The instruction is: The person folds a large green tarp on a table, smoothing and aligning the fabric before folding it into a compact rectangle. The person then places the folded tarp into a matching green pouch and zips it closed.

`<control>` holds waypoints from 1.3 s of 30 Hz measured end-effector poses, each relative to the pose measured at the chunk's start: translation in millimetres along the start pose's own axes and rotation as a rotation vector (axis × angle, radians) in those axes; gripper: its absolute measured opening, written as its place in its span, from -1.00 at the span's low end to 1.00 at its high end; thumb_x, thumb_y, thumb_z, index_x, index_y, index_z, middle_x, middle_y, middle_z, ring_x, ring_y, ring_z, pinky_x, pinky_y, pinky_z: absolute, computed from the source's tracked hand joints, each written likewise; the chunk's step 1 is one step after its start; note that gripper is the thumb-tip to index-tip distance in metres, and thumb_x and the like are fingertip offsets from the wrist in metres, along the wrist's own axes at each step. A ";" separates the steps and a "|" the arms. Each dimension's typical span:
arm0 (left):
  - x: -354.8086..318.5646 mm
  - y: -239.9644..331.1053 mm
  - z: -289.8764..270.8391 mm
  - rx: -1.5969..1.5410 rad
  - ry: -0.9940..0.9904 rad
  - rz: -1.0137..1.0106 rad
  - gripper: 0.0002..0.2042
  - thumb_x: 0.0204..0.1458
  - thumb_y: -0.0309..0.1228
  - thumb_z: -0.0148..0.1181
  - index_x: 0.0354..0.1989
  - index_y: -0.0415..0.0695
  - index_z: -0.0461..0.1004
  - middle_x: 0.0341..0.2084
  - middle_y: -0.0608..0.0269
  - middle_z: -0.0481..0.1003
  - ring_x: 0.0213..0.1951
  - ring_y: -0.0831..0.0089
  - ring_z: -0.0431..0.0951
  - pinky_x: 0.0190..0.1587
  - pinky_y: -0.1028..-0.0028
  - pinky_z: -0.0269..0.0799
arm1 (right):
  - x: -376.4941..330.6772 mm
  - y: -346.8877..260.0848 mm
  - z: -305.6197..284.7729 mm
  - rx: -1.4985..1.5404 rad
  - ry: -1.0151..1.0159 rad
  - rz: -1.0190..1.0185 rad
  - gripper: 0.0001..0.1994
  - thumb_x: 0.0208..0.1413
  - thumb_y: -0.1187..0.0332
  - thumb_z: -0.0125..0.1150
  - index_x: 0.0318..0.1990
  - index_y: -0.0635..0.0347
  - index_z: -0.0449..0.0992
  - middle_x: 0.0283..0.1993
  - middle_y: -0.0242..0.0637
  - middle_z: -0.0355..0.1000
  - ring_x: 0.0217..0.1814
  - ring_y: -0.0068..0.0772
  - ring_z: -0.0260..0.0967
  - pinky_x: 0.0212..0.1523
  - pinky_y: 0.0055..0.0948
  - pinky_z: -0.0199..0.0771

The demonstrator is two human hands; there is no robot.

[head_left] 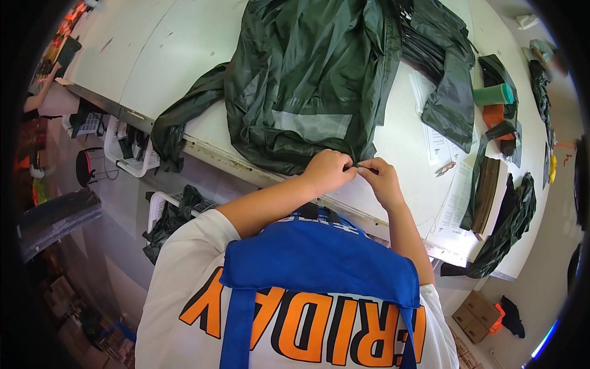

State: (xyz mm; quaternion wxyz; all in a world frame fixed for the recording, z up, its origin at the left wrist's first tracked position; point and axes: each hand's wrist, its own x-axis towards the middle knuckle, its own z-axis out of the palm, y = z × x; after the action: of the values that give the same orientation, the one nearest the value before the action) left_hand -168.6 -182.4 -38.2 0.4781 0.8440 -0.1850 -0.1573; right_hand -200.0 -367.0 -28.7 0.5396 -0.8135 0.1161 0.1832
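Mid-frame, left hand (329,171) and right hand (382,178) pinch closed on the dark green glossy raincoat (307,80) hem; white printed paper sheets (437,144) centre-right, brown cardboard boxes (474,315) lower right.

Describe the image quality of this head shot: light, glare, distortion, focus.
Head view: even bright light, soft shadows only; the white table looks slightly washed out but shows no hard glare; fisheye bends the table edge and leaves a black rim at the corners; the jacket and both hands, left hand and right hand, are sharp; the floor at the left edge is dim and smeared.
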 end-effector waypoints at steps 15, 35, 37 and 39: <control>-11.8 22.3 -10.2 0.440 0.146 0.187 -0.92 -0.01 -0.40 0.11 -0.40 -0.12 0.45 -0.31 0.17 0.45 -0.27 0.11 0.44 -0.25 0.13 0.25 | -20.5 -38.9 8.5 -0.853 0.358 -0.800 -0.84 -0.19 0.35 0.35 -0.40 0.02 0.51 -0.23 -0.46 0.38 0.04 -0.32 0.29 0.01 -0.28 0.19; -40.1 -2.8 -162.0 0.174 0.186 -0.064 -0.86 0.20 -0.39 -0.01 -0.34 -0.21 0.32 -0.51 0.26 0.36 -0.44 0.46 0.30 -0.30 0.53 0.25 | -9.5 -20.1 -73.2 -0.011 0.158 -0.498 -0.91 0.29 0.47 -0.06 -0.15 0.26 0.35 0.08 -0.26 0.40 0.31 -0.27 0.14 0.27 -0.38 0.09; -37.1 11.1 -169.2 0.050 0.163 -0.054 -0.85 0.22 -0.38 -0.03 -0.33 -0.20 0.32 -0.52 0.32 0.31 -0.44 0.53 0.26 -0.30 0.55 0.23 | -1.2 -21.5 -80.6 -0.010 0.162 -0.454 -0.89 0.28 0.43 -0.03 -0.15 0.26 0.37 0.06 -0.25 0.40 0.25 -0.28 0.21 0.22 -0.35 0.17; -34.9 25.4 -172.5 -0.036 0.131 -0.026 -0.83 0.25 -0.35 -0.05 -0.31 -0.19 0.31 -0.54 0.41 0.23 -0.42 0.63 0.19 -0.30 0.59 0.20 | 2.8 -19.8 -82.2 -0.140 0.242 -0.450 -0.88 0.24 0.43 0.04 -0.13 0.26 0.39 0.04 -0.22 0.41 0.18 -0.23 0.26 0.16 -0.33 0.23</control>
State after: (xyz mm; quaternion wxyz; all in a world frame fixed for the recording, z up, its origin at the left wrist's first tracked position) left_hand -127.1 -49.2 71.9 0.5024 0.8461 -0.1395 -0.1110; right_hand -175.6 -434.9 15.5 0.4913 -0.8702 -0.0171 -0.0325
